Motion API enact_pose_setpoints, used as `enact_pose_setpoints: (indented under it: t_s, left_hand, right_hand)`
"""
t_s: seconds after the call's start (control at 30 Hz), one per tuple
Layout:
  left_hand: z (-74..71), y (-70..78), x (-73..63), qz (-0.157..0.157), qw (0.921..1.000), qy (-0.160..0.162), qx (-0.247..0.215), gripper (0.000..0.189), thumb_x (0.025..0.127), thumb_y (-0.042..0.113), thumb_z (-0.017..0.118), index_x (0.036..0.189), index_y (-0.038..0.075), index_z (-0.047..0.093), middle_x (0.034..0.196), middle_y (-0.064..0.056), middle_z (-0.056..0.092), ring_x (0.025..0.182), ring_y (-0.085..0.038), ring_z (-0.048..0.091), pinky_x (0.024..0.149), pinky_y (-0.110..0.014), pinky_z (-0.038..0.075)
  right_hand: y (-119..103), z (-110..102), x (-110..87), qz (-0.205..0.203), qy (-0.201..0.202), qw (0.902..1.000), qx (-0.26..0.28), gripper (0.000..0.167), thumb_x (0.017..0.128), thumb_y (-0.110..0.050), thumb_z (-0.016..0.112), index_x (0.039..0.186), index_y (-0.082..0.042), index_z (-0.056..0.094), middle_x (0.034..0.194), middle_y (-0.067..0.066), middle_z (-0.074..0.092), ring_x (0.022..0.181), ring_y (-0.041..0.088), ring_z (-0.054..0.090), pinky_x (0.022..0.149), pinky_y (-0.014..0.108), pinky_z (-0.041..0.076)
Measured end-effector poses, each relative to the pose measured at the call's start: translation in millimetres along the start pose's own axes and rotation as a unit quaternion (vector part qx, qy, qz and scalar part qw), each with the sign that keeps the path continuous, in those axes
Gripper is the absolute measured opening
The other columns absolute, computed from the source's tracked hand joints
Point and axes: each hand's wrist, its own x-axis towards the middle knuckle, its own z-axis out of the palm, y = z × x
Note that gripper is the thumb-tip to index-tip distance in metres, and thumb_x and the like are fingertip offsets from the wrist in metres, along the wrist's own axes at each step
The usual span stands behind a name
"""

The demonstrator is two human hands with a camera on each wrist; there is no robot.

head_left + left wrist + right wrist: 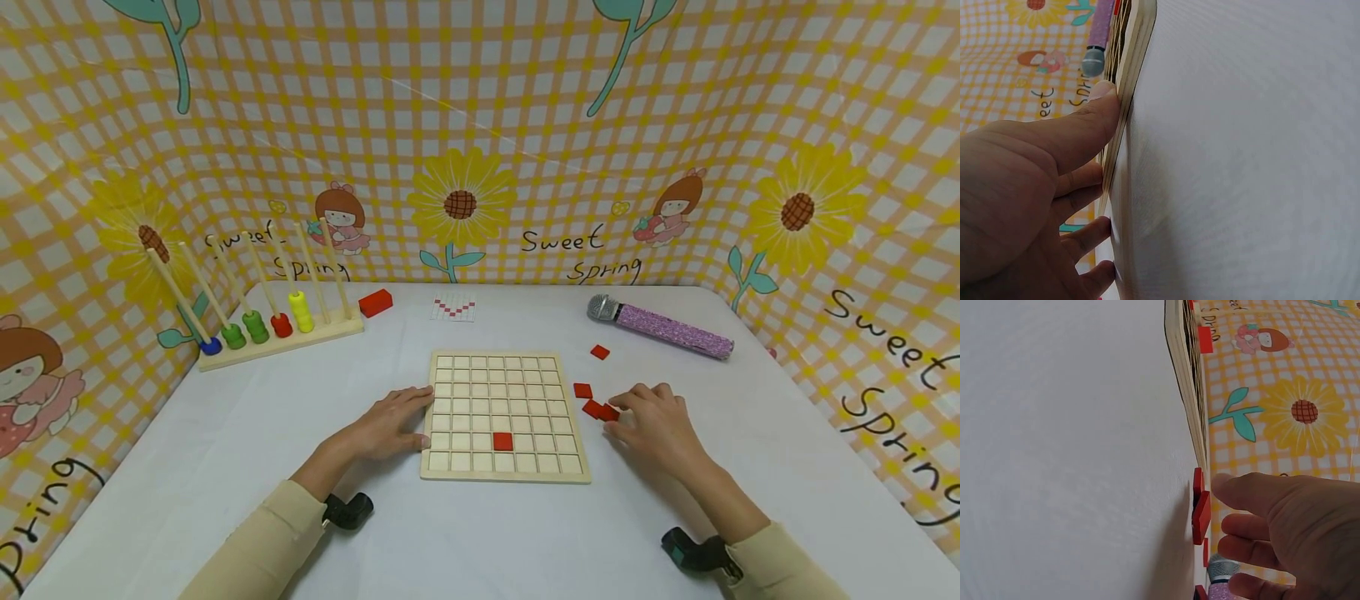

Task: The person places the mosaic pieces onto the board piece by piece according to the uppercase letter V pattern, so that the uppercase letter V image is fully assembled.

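Note:
A wooden grid board (pixel 506 477) lies on the white table, with one red square tile (pixel 502 442) in a cell of its lower middle. My left hand (pixel 388 425) rests against the board's left edge, fingers and thumb extended. In the left wrist view, the thumb (pixel 1094 119) touches the side of the board (pixel 1138 50). To the right of the board, my right hand (pixel 654 427) hovers at a loose red tile (pixel 609 412), thumb and fingers apart around it. That tile (pixel 1200 519) overlaps another red tile (pixel 592 409); the fingers do not visibly pinch it.
More red tiles (pixel 582 391) lie right of the board. Behind stand a peg abacus (pixel 281 342) with coloured beads, a red block (pixel 376 302), a small pattern card (pixel 453 307) and a glittery purple microphone (pixel 660 327). A checked cloth (pixel 480 108) rises around the table.

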Motion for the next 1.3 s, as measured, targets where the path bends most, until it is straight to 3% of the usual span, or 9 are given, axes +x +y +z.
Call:
enact_pose_setpoints:
  t_s: [0.7, 1.3]
  left_hand:
    - [0.3, -1.1, 0.2, 0.003, 1.0, -0.001, 0.0, 0.07, 0.088, 0.026, 0.067, 0.145, 0.002, 0.034, 0.154, -0.014, 0.03, 0.142, -0.039, 0.024, 0.112, -0.059, 0.022]
    - [1.0, -2.2, 1.1, 0.001, 1.0, 0.001, 0.001, 0.07, 0.088, 0.027, 0.067, 0.144, 0.002, 0.035, 0.154, -0.013, 0.029, 0.142, -0.039, 0.023, 0.112, -0.059, 0.022]
  right_hand:
    - [10, 3, 3.6, 0.033, -0.024, 0.9991, -0.007, 0.024, 0.077, -0.024, 0.074, 0.094, -0.007, 0.073, 0.095, 0.012, 0.065, 0.091, 0.033, 0.046, 0.078, 0.05, 0.035]
    - [12, 6, 5.1, 0.029, -0.018, 0.9993, -0.015, 0.022, 0.077, -0.023, 0.072, 0.092, -0.007, 0.073, 0.094, 0.011, 0.066, 0.091, 0.034, 0.047, 0.078, 0.052, 0.035]
